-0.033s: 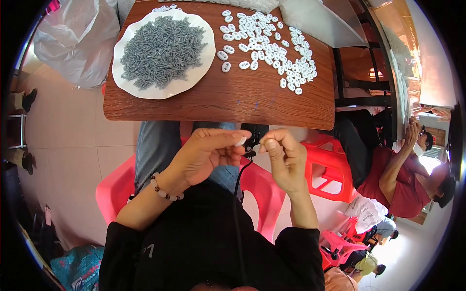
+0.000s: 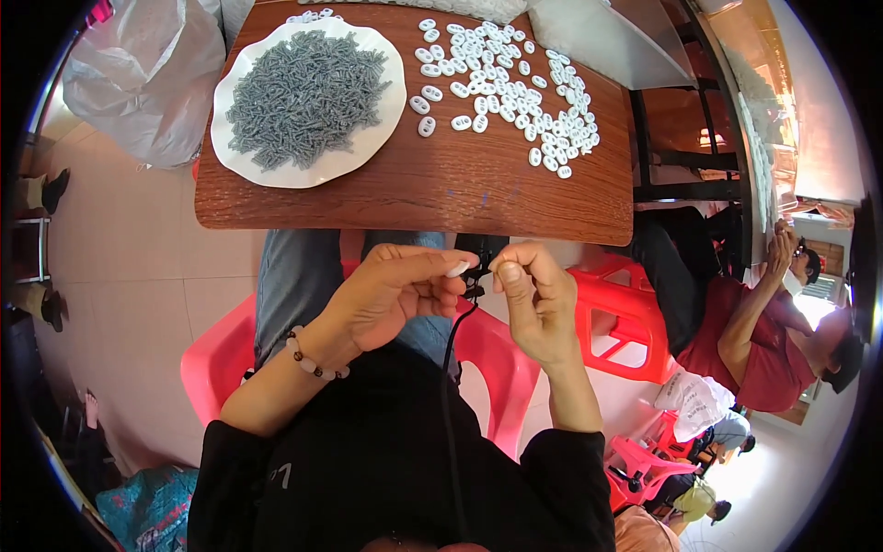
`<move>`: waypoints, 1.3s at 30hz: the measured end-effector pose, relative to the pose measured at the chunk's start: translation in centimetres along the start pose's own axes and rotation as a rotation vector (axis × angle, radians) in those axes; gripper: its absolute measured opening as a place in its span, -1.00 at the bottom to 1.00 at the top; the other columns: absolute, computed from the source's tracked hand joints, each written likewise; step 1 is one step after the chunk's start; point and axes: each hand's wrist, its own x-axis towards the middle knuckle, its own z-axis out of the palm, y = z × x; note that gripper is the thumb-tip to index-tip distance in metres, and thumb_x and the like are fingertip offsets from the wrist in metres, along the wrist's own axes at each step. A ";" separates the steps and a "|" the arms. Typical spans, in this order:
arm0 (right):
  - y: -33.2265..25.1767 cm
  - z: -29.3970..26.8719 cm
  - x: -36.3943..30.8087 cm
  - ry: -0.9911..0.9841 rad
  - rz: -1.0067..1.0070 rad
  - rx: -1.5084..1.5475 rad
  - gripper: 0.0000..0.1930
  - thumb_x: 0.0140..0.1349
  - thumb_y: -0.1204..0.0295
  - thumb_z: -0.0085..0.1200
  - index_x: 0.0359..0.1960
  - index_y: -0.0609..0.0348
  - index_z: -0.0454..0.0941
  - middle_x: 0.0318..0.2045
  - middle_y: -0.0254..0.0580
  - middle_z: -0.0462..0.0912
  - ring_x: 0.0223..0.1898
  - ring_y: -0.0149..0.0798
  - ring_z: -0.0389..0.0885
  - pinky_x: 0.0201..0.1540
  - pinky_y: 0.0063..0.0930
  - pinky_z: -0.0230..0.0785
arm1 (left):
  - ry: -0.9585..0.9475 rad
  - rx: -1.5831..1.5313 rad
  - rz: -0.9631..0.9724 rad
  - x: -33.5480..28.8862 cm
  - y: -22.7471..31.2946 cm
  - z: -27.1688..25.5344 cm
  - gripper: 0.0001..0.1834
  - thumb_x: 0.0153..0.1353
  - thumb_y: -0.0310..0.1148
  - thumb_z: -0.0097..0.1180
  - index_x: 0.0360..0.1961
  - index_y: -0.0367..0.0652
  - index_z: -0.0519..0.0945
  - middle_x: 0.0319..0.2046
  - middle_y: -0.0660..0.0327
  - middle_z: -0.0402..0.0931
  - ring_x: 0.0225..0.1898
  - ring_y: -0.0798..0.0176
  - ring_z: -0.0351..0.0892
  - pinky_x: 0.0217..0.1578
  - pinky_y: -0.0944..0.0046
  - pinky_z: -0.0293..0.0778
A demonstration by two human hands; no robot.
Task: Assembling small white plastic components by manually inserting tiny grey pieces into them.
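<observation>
Just in front of the table's near edge, my left hand (image 2: 400, 293) pinches a small white oval piece (image 2: 457, 269) between thumb and fingertips. To its right, close to the piece, my right hand (image 2: 541, 299) has thumb and forefinger pressed together; anything between them is too small to name. On the table lie many white oval pieces with two dark spots each (image 2: 497, 78). Left of them, a scalloped white plate (image 2: 221, 120) bears a heap of small grey translucent parts (image 2: 308, 99).
The brown wooden table (image 2: 414, 198) ends just beyond my hands. A dark cable (image 2: 450, 368) hangs down my front. A clear bag (image 2: 138, 83) stands left of the table, a red stool (image 2: 625, 322) to the right. A person in a dark red shirt (image 2: 754, 340) sits at the right.
My right hand has shifted very slightly to the left, nearer the white piece. The left hand keeps its pinch almost unmoved.
</observation>
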 end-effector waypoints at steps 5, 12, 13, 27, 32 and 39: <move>-0.5 -0.4 0.6 -0.075 0.082 0.060 -0.90 0.38 0.47 -0.05 -0.24 0.26 0.43 -0.60 -0.45 0.40 -0.54 -0.63 0.27 -0.47 -0.70 0.11 | -0.056 -0.015 -0.032 0.8 -0.3 -0.6 -0.58 0.25 -0.04 0.18 -0.32 -0.28 0.66 -0.50 0.22 0.61 -0.51 0.36 0.59 -0.34 0.29 0.59; 1.2 1.0 1.5 -0.080 0.159 0.302 -0.92 0.30 0.52 0.07 -0.29 0.28 0.46 -0.63 -0.49 0.47 -0.59 -0.71 0.23 -0.56 -0.73 0.06 | 0.052 0.136 0.037 0.7 -0.6 0.4 -0.52 0.25 0.01 0.15 -0.48 -0.28 0.64 -0.57 0.16 0.60 -0.58 0.34 0.59 -0.47 0.34 0.59; 1.2 1.1 1.4 -0.083 0.159 0.303 -0.92 0.30 0.52 0.07 -0.29 0.28 0.46 -0.63 -0.49 0.47 -0.59 -0.71 0.23 -0.56 -0.73 0.06 | 0.055 0.182 0.077 0.6 -0.6 0.5 -0.51 0.26 0.00 0.14 -0.49 -0.29 0.64 -0.58 0.14 0.60 -0.59 0.35 0.59 -0.49 0.35 0.59; 2.1 1.6 1.2 -0.086 0.280 0.328 -0.81 0.37 0.38 0.04 -0.39 0.21 0.44 -0.65 -0.60 0.32 -0.60 -0.72 0.11 -0.59 -0.71 -0.07 | 0.107 0.467 0.410 1.0 -1.7 0.6 -0.71 0.31 -0.29 0.13 -0.23 -0.38 0.64 -0.42 0.11 0.64 -0.49 0.36 0.63 -0.45 0.40 0.58; 1.9 2.3 1.0 -0.054 0.298 0.328 -0.83 0.38 0.41 0.01 -0.38 0.21 0.42 -0.66 -0.59 0.32 -0.61 -0.71 0.10 -0.60 -0.70 -0.08 | 0.076 0.342 0.335 0.7 -1.8 0.0 -0.75 0.25 -0.40 0.20 -0.15 -0.39 0.63 -0.34 0.11 0.66 -0.39 0.33 0.65 -0.31 0.36 0.64; 0.4 3.6 0.8 0.015 0.204 0.093 -0.81 0.36 0.40 0.01 -0.38 0.25 0.39 -0.72 -0.47 0.33 -0.64 -0.65 0.20 -0.62 -0.65 0.06 | 0.218 0.359 0.569 0.9 -4.1 -0.1 -0.80 0.23 -0.45 0.20 -0.21 -0.40 0.65 -0.35 0.15 0.65 -0.38 0.39 0.62 -0.31 0.38 0.63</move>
